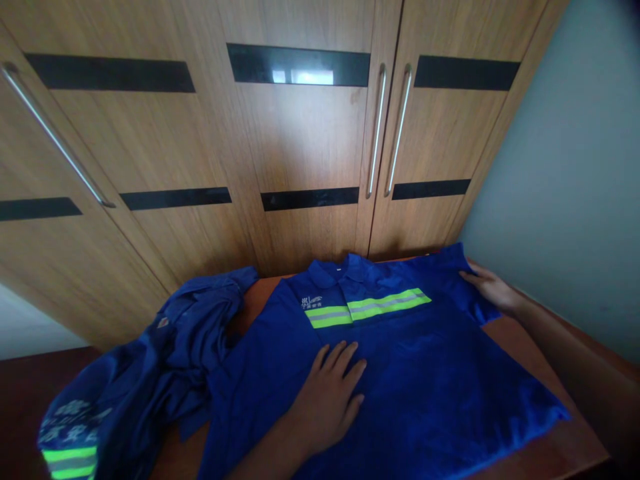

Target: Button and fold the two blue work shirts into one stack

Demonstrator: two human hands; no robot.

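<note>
The blue work shirt [400, 387] lies spread face up on the reddish-brown desk [525, 350], with its collar [357, 270] at the far side. Nearest, the left hand [327, 397] rests palm down on the shirt's front, its fingers spread wide and gripping nothing visible. If that palm slid sideways under pressure, it could drag the loose cloth into ridges and pull the front askew. Off to the left, a second blue garment [165, 367] lies crumpled right against the shirt's near-left side; I cannot tell which overlaps, so a tug on either might carry the other along. Further off, the right hand [493, 287] is at the end of the sleeve [450, 283], fingers fairly close together; whether they pinch the cloth or merely lie on it cannot be told. Pulling hard there could twist the shoulder and skew the reflective stripe [390, 305]. At the back, the collar sits close to the wooden cabinet [310, 147], so pushing the cloth away might bunch it against the doors.
</note>
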